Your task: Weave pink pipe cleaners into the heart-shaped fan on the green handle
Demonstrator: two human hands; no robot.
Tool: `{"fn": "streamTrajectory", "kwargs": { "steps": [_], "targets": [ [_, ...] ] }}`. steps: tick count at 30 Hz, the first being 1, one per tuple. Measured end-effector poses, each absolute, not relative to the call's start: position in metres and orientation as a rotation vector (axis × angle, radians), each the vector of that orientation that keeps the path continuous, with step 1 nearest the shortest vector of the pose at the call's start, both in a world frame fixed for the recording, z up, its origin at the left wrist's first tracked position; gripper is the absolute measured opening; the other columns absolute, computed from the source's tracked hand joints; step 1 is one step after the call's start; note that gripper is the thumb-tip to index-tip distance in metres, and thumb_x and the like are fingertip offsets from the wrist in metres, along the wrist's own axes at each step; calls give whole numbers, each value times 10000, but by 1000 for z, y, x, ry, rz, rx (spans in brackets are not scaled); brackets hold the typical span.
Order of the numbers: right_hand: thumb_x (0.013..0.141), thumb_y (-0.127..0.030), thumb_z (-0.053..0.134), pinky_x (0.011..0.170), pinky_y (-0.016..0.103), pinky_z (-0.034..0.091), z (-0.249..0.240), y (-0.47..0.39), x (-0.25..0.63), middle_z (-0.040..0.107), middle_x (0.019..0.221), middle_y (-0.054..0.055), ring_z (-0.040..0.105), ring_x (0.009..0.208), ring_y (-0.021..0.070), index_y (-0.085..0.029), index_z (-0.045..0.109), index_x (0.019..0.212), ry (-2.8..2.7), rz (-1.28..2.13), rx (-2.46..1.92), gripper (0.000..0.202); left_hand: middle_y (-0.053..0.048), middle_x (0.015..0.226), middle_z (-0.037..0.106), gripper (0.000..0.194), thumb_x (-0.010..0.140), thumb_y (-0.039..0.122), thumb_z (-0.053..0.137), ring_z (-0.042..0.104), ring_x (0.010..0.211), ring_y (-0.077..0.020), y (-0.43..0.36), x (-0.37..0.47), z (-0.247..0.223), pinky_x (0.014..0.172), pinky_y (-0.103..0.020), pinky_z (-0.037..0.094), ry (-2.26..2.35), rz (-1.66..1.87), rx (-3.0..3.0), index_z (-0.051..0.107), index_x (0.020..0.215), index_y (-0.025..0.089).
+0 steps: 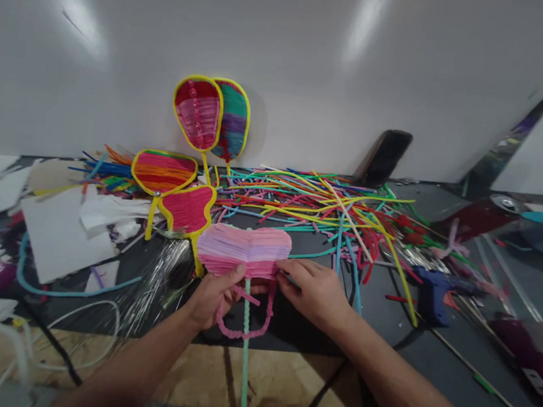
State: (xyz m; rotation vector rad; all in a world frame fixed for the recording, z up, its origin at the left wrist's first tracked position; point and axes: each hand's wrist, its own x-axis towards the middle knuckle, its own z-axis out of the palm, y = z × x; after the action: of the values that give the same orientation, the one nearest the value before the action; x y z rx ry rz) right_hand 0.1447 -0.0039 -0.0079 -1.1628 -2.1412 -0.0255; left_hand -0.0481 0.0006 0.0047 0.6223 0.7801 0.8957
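Between my hands is a pink and lilac pipe-cleaner fan point(248, 247), striped across its face. A light green stem point(245, 342) runs down from it, and a twisted pink pipe-cleaner loop point(266, 321) hangs below, its bottom crossing the stem. My left hand point(217, 294) grips the fan's lower left edge near the stem, thumb on the front and fingers behind. The fingers of my right hand point(308, 290) are pinched at the fan's lower right edge, where the pink loop meets it.
Several yellow-edged fans point(197, 116) lean on the white wall or lie on the left. Many loose pipe cleaners point(295, 199) cover the back of the table. A phone point(385, 157) leans at the wall. To the right are a blue glue gun point(433, 296) and a can point(484, 217).
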Motion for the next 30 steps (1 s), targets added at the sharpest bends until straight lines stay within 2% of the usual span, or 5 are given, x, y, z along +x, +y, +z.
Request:
{"fn": "streamTrajectory", "kwargs": {
  "steps": [9, 15, 20, 26, 30],
  "targets": [
    [833, -172, 515, 745, 272, 512, -12, -3, 145, 710, 890, 54, 660, 792, 166, -210, 608, 983, -2085, 111, -1141, 181, -113, 941, 711, 289, 699, 294, 696, 605, 1025, -313, 1, -46, 8, 915, -509, 457, 780, 927, 558, 672, 933, 127],
    [828, -338, 554, 655, 269, 528, -17, 3, 142, 631, 929, 41, 620, 767, 138, -210, 510, 1031, -1385, 1135, -1124, 244, -136, 918, 715, 308, 729, 281, 655, 633, 974, -317, 7, -47, 6, 893, -499, 474, 772, 969, 487, 645, 987, 113],
    [745, -369, 668, 651, 244, 489, -13, 0, 136, 645, 908, 30, 602, 761, 128, -184, 597, 990, -1176, 1778, -873, 315, -108, 922, 718, 321, 719, 280, 675, 647, 952, -287, 5, -47, 6, 884, -455, 491, 744, 955, 522, 641, 1007, 141],
    [754, -356, 672, 642, 226, 433, -16, -4, 134, 682, 844, 27, 596, 734, 119, -184, 665, 957, -1110, 1820, -798, 266, -123, 781, 724, 263, 710, 322, 692, 685, 797, -270, 2, -45, 5, 812, -407, 530, 800, 913, 602, 685, 825, 86],
    [728, -364, 696, 662, 244, 438, -16, -3, 134, 679, 855, 34, 593, 743, 129, -181, 665, 929, -1031, 1869, -799, 274, -111, 754, 721, 228, 726, 308, 682, 686, 781, -254, 2, -44, 4, 788, -379, 534, 813, 931, 639, 687, 816, 98]
  ]
}}
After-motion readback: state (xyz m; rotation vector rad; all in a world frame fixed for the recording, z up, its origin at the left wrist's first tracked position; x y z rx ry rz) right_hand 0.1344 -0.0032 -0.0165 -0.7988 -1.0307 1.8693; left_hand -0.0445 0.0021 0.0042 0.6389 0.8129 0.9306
